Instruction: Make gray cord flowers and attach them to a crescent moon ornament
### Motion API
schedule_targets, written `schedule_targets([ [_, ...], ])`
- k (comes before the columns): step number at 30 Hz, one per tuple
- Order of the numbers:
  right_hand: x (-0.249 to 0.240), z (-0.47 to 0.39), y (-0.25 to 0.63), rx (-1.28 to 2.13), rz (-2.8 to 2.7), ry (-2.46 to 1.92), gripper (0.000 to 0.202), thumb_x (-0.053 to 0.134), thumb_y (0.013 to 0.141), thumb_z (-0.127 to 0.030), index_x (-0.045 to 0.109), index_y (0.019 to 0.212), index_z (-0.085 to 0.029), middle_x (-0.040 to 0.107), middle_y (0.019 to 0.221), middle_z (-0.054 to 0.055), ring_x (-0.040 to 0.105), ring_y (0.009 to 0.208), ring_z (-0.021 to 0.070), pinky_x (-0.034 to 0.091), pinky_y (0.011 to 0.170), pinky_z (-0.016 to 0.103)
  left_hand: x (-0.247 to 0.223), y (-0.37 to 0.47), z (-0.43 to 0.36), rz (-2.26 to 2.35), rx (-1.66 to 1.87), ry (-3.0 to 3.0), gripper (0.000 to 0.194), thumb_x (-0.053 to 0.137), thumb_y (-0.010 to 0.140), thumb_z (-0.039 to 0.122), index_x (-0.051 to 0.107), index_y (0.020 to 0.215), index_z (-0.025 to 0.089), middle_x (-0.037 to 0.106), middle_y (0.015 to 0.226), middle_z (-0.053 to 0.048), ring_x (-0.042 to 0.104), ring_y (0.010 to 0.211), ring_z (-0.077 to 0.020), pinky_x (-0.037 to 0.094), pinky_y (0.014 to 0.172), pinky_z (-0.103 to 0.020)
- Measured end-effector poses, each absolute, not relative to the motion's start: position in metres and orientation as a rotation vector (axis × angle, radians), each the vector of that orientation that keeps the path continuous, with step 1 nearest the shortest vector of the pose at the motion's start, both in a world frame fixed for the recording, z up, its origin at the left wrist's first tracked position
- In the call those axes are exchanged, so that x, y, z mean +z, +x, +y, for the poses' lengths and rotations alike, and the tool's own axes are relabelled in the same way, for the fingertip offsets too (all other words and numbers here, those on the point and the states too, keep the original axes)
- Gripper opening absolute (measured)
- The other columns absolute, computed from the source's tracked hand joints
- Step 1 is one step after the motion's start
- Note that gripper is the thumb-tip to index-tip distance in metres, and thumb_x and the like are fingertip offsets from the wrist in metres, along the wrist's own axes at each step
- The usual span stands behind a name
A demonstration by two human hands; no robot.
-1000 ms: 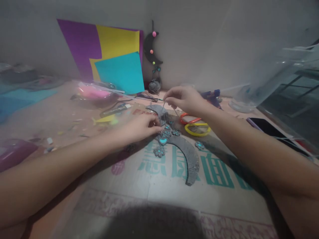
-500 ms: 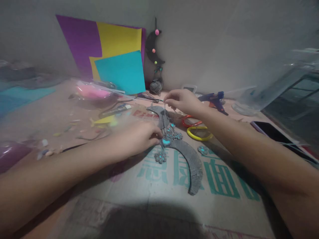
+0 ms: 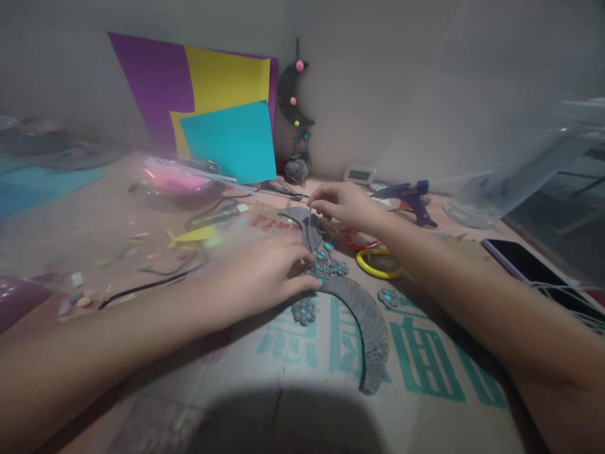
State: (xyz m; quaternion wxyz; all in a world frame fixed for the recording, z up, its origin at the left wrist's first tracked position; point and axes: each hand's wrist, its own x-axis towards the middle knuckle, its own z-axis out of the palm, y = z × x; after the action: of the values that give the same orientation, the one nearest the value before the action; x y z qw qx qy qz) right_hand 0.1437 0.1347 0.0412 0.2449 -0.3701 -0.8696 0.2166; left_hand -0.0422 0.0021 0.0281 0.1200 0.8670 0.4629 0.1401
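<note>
A crescent wrapped in grey yarn lies on printed cardboard. Grey yarn flowers with turquoise centres are around its upper part. My left hand is at the crescent's middle, its thumb and fingertips closed about a grey piece with a turquoise heart, which they mostly cover. Farther back, my right hand pinches a thin grey yarn that runs down towards the crescent. One separate yarn flower lies to the right, below my right forearm.
Scissors with red and yellow handles lie under my right forearm. Behind are a blue glue gun and a yarn ball. A phone is at right. Clear plastic and small bits cover the left. Coloured sheets lean on the wall.
My left thumb has stretched forward over the turquoise heart, which showed more before. My right hand, still pinching the yarn, is slightly lower in view. The whole view has shifted a little.
</note>
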Motion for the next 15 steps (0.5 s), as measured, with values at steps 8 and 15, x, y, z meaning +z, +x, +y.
schedule_targets([
  [8, 0.036, 0.15, 0.156, 0.651, -2.623, -0.785, 0.032, 0.067, 0.083, -0.035, 0.076, 0.106, -0.015, 0.069, 0.084, 0.003, 0.058, 0.074, 0.0142, 0.041, 0.067, 0.025, 0.026, -0.034, -0.012, 1.393, 0.316, 2.504, 0.023, 0.057, 0.092, 0.043, 0.069, 0.091, 0.023, 0.069, 0.091, -0.006, 0.063, 0.089, -0.0261, 0.045, 0.076, -0.037],
  [15, 0.028, 0.149, 0.147, 0.508, -2.519, -0.782, 0.017, 0.065, 0.085, -0.027, 0.077, 0.086, -0.015, 0.071, 0.081, 0.004, 0.06, 0.076, 0.0147, 0.041, 0.072, 0.026, 0.04, -0.047, 0.018, 1.552, 0.428, 2.423, 0.023, 0.053, 0.092, 0.036, 0.072, 0.089, 0.024, 0.073, 0.087, -0.003, 0.064, 0.079, -0.0219, 0.04, 0.067, -0.03],
])
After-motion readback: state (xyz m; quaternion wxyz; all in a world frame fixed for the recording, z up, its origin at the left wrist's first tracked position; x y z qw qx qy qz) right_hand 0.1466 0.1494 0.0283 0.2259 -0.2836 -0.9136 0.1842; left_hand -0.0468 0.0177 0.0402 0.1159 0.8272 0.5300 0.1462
